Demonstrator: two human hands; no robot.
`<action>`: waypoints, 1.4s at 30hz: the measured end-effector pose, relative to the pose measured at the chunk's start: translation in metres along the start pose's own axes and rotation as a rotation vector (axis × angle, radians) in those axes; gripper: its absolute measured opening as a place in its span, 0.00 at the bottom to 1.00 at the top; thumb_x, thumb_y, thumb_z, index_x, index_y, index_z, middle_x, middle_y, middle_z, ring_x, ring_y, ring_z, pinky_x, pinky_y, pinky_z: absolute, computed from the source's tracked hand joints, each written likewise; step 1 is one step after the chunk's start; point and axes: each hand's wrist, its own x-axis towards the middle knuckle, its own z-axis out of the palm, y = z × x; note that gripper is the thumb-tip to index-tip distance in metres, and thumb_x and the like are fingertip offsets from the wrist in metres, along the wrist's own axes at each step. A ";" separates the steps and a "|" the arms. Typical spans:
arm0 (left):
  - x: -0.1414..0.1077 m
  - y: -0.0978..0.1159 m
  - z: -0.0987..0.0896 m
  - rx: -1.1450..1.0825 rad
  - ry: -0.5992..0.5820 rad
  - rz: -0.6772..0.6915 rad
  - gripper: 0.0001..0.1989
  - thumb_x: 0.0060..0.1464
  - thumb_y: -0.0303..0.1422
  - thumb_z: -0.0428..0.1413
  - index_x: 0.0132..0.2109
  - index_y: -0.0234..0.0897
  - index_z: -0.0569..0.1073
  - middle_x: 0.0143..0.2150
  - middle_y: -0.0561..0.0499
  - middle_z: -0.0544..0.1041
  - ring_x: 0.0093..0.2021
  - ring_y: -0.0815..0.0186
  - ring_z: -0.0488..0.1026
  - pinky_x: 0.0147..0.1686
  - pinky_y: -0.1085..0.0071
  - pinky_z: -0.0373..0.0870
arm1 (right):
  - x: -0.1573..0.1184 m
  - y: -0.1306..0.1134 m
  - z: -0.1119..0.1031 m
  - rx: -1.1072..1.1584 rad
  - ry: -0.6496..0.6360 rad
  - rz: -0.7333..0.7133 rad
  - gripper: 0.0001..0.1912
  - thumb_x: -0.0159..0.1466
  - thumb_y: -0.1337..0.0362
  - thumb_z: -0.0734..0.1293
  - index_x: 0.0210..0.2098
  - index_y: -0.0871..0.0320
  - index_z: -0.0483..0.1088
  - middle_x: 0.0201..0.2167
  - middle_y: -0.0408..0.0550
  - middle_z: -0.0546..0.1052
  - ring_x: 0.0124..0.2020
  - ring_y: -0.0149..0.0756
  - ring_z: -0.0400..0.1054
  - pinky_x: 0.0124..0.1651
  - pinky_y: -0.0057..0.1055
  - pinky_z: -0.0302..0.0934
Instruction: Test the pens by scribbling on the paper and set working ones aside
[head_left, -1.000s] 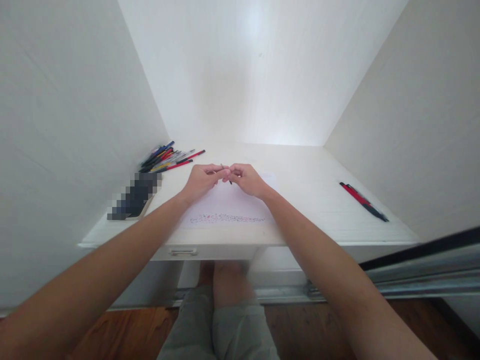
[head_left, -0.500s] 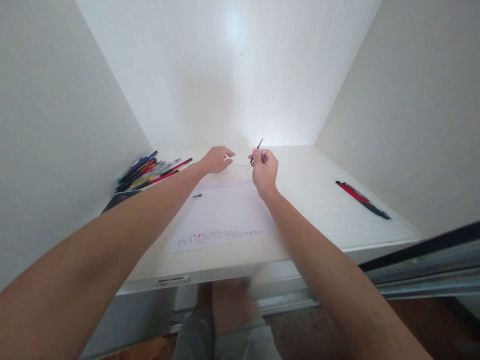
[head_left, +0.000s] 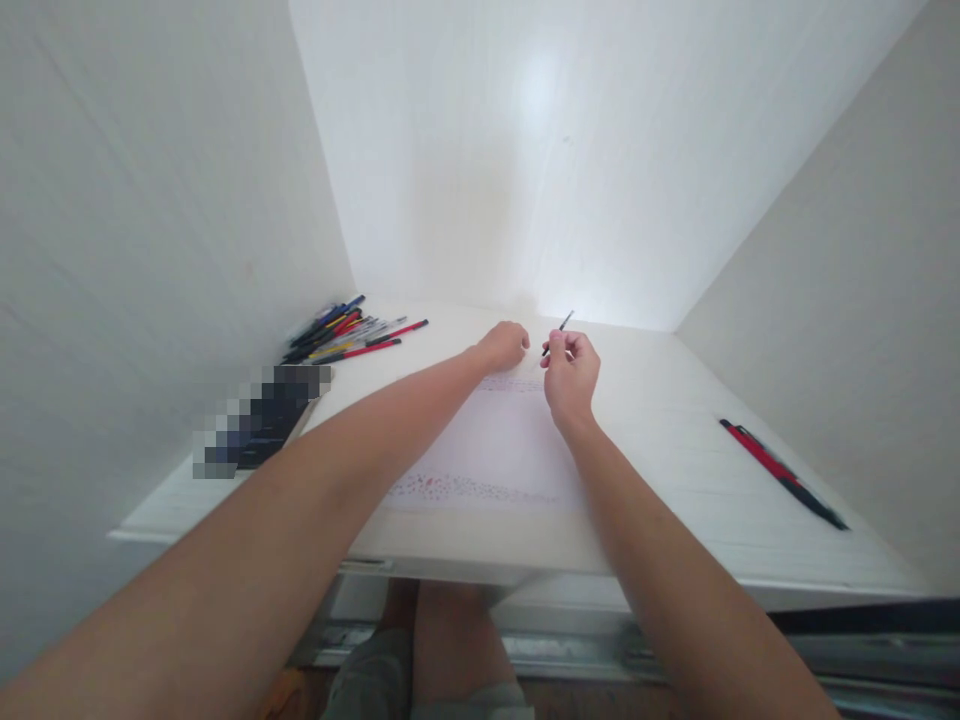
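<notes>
My right hand (head_left: 572,375) is closed in a pinch on a slim pen (head_left: 567,320), which slants up to the right with a black lower part. To its left, my left hand (head_left: 505,346) has its fingers curled together; whatever may be between the fingertips is hidden. A small gap separates the two hands. Below them lies a white sheet of paper (head_left: 499,435) with rows of small dark marks along its far and near edges and a red mark among the near ones. My left forearm covers the sheet's left part.
Several pens (head_left: 349,330) in black, red, blue and yellow lie heaped by the left wall. A dark flat object (head_left: 277,420), partly blurred out, is in front of them. Red and black pens (head_left: 780,470) lie at the right. White walls enclose the white desk (head_left: 652,480).
My left hand has gone from spread fingers to curled ones and is nearer my right hand. The view has shifted. The small dark piece on the paper is now out of sight.
</notes>
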 end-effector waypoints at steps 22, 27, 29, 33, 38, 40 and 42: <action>-0.091 0.022 -0.025 -0.685 0.345 -0.200 0.05 0.57 0.24 0.57 0.34 0.35 0.76 0.30 0.50 0.80 0.30 0.67 0.74 0.33 0.72 0.68 | -0.002 0.013 0.003 -0.034 -0.052 0.068 0.13 0.73 0.53 0.62 0.36 0.53 0.64 0.32 0.44 0.80 0.25 0.32 0.70 0.32 0.31 0.63; -0.112 0.028 -0.034 -0.900 0.315 -0.197 0.05 0.53 0.23 0.58 0.30 0.35 0.75 0.26 0.53 0.77 0.27 0.68 0.72 0.30 0.72 0.67 | -0.006 0.010 0.005 0.022 -0.123 0.097 0.13 0.74 0.53 0.62 0.36 0.52 0.62 0.32 0.43 0.79 0.23 0.30 0.69 0.29 0.29 0.61; -0.114 0.028 -0.035 -0.923 0.307 -0.196 0.05 0.52 0.23 0.59 0.30 0.34 0.76 0.26 0.52 0.78 0.26 0.69 0.72 0.30 0.72 0.67 | -0.007 0.010 0.005 0.043 -0.139 0.108 0.13 0.73 0.52 0.62 0.37 0.52 0.61 0.31 0.43 0.79 0.22 0.29 0.70 0.27 0.28 0.60; -0.115 0.022 -0.032 -0.949 0.298 -0.179 0.04 0.53 0.23 0.59 0.33 0.34 0.76 0.26 0.53 0.78 0.26 0.69 0.72 0.30 0.72 0.69 | -0.007 0.011 0.005 0.071 -0.152 0.110 0.13 0.73 0.51 0.63 0.38 0.52 0.61 0.30 0.41 0.78 0.22 0.29 0.69 0.26 0.27 0.59; -0.113 0.016 -0.020 -1.041 0.145 -0.126 0.15 0.56 0.22 0.59 0.51 0.33 0.75 0.30 0.54 0.78 0.27 0.69 0.75 0.32 0.69 0.74 | -0.005 0.013 0.003 0.030 -0.216 0.102 0.13 0.72 0.51 0.63 0.37 0.52 0.63 0.28 0.42 0.76 0.24 0.30 0.69 0.28 0.29 0.61; -0.111 0.016 -0.015 -1.059 0.111 -0.126 0.16 0.56 0.21 0.60 0.52 0.33 0.74 0.31 0.53 0.78 0.28 0.69 0.76 0.32 0.69 0.75 | -0.006 0.013 0.003 -0.014 -0.272 0.088 0.12 0.72 0.53 0.63 0.36 0.52 0.64 0.28 0.42 0.75 0.26 0.32 0.69 0.30 0.30 0.61; -0.110 0.017 -0.010 -1.073 0.101 -0.120 0.15 0.58 0.23 0.61 0.52 0.34 0.73 0.31 0.53 0.77 0.28 0.68 0.77 0.32 0.69 0.75 | -0.007 0.013 0.004 -0.059 -0.316 0.062 0.11 0.71 0.54 0.64 0.34 0.53 0.65 0.28 0.43 0.74 0.29 0.33 0.69 0.31 0.31 0.62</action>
